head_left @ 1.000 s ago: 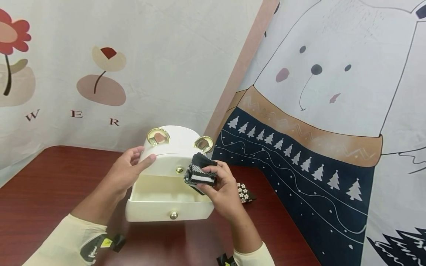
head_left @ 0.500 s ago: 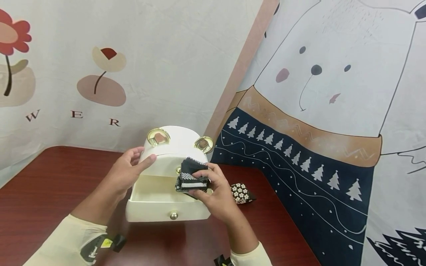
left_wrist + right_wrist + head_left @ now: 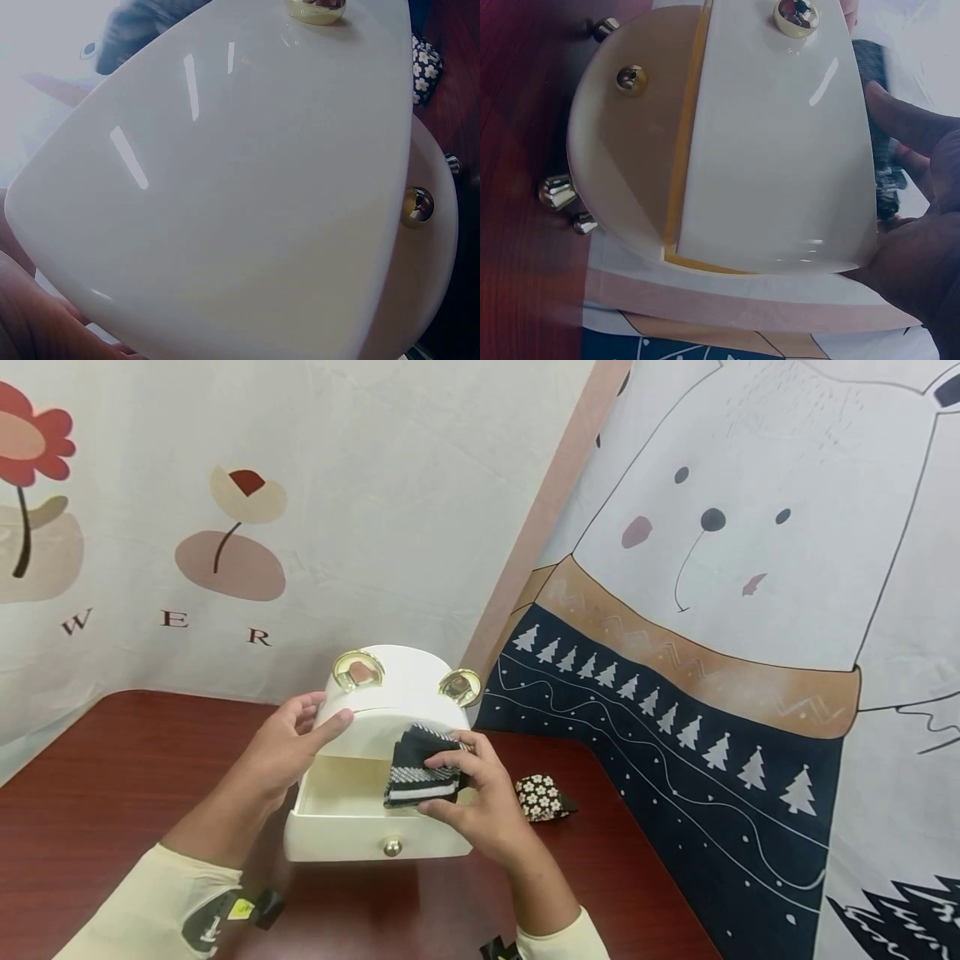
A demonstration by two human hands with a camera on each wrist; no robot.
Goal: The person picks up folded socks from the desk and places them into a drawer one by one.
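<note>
A cream drawer box [image 3: 420, 689] with gold-rimmed ears stands on the table, its lower drawer [image 3: 337, 837] pulled out. My left hand [image 3: 277, 752] rests against the box's left side, thumb laid along the upper front. In my right hand [image 3: 480, 793], a folded black-and-white patterned cloth [image 3: 423, 767] is pinched between thumb and fingers. It hangs over the right part of the drawer, and I cannot tell whether it touches the inside. The right wrist view shows the same dark cloth [image 3: 877, 127] partly hidden behind the drawer front [image 3: 780, 142].
Right of the box lies a black cloth item with white flowers [image 3: 542, 797] on the reddish-brown table [image 3: 165, 727]. Behind the table hangs a printed cloth [image 3: 390, 510] with flowers and a bear. Gold knobs [image 3: 392, 847] stick out from the drawer fronts.
My right hand has moved left and down with the folded cloth, from the drawer's right edge to over its opening. The flowered item shows more fully. My left hand stays put.
</note>
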